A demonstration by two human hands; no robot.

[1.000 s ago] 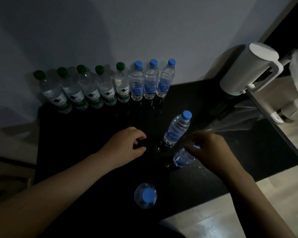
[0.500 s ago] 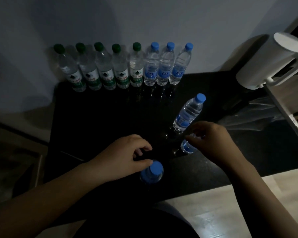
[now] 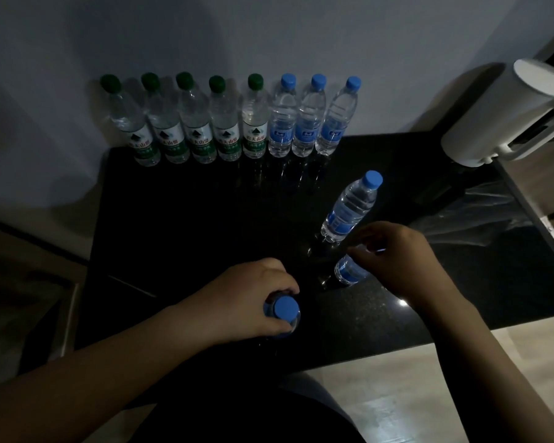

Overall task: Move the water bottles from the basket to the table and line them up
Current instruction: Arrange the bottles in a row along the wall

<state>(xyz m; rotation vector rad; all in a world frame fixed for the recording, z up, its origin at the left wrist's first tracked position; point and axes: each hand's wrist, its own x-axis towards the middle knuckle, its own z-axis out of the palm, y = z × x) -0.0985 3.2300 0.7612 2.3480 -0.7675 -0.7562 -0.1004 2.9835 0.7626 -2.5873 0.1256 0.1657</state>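
Grey wall (image 3: 269, 33) backs the black table (image 3: 189, 238), with a white jug (image 3: 499, 113) at its right back corner and a row of eight bottles (image 3: 253, 123) along its back edge: five with green caps and labels showing a mountain mark and Chinese characters I cannot read, three with blue caps and labels. Toward the table's front right one loose bottle (image 3: 349, 209) stands free. The right hand (image 3: 406, 266) curls its fingers over the top of a second bottle (image 3: 349, 271), and the left hand (image 3: 247, 302) grips a third bottle (image 3: 285, 310) near the front edge.
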